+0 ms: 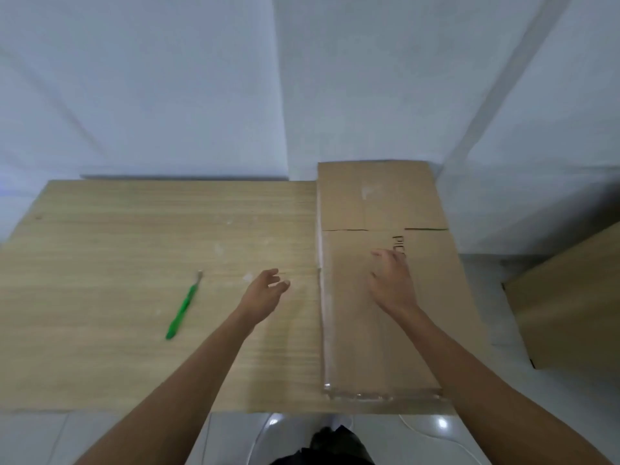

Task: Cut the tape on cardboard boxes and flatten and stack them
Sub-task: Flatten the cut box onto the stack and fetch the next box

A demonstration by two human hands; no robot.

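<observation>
Desk: Two bare forearms [188,380] reach in from the bottom edge. What are the hands holding?

Photographer: Nothing. The left hand [265,290] hangs over the pale wood-grain table [117,263], fingers loosely parted. The right hand [392,280] is spread wide over the flattened cardboard box [379,317]; blur hides whether it touches.

Desk: How many boxes?

Photographer: Two pieces of brown cardboard. One lies flat on the table's right side, a long rectangle with slit flaps, black lettering partly under the right hand, and glossy clear tape [379,394] along its near edge. The second cardboard box [570,313] sits off the table at far right, well apart.

Desk: Tools?

Photographer: One green-handled cutter [183,308], slim, lying on the table to the left of the left hand.
</observation>
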